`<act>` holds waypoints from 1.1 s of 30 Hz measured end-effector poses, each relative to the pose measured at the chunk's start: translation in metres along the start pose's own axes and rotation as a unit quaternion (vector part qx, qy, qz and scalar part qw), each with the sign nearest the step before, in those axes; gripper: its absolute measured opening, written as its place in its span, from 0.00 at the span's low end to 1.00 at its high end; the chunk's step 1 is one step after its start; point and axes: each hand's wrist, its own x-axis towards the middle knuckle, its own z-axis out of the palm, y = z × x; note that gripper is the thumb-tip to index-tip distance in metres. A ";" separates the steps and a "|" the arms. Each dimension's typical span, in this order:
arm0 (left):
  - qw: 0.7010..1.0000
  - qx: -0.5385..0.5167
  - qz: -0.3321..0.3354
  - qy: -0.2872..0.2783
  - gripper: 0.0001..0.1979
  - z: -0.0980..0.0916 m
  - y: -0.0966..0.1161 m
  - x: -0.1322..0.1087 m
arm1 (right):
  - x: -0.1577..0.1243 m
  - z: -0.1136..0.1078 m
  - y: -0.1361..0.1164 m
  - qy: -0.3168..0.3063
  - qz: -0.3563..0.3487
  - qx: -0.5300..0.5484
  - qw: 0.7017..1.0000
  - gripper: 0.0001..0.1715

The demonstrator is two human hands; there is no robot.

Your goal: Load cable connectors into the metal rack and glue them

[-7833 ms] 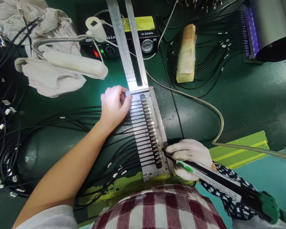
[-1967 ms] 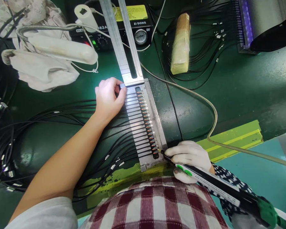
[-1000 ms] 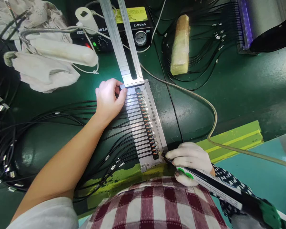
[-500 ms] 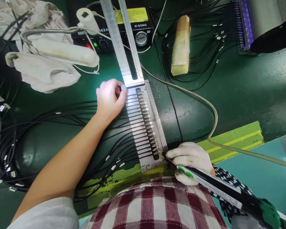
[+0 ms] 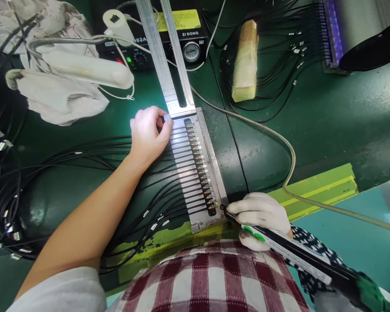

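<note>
A long metal fixture [image 5: 214, 167] lies on the green mat, with several black cables [image 5: 94, 154] clamped in a row and their small connector tips [image 5: 199, 167] lined up in its slot. My left hand [image 5: 148, 136] is bare and rests at the fixture's far left corner, fingers curled and pinching a small metal tab [image 5: 167, 117]. My right hand [image 5: 258, 216] wears a white glove and grips a black pen-shaped dispensing tool [image 5: 289, 251]. The tool's tip touches the nearest connector at the fixture's near end.
A metal rail [image 5: 164, 52] runs from the fixture to a black controller box [image 5: 182, 37] with a gauge. White cloths [image 5: 58, 97] and a white lamp head [image 5: 87, 71] lie at the left. A wrapped tan block [image 5: 245, 60] and more cables lie at the right.
The tool tip has crept along the near end of the connector row to the last connector. My left hand has stayed on the tab.
</note>
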 end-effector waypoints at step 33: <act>1.000 -0.017 -0.008 -0.006 0.05 0.000 -0.001 0.001 | -0.006 0.004 -0.005 0.002 0.016 0.011 1.000 0.08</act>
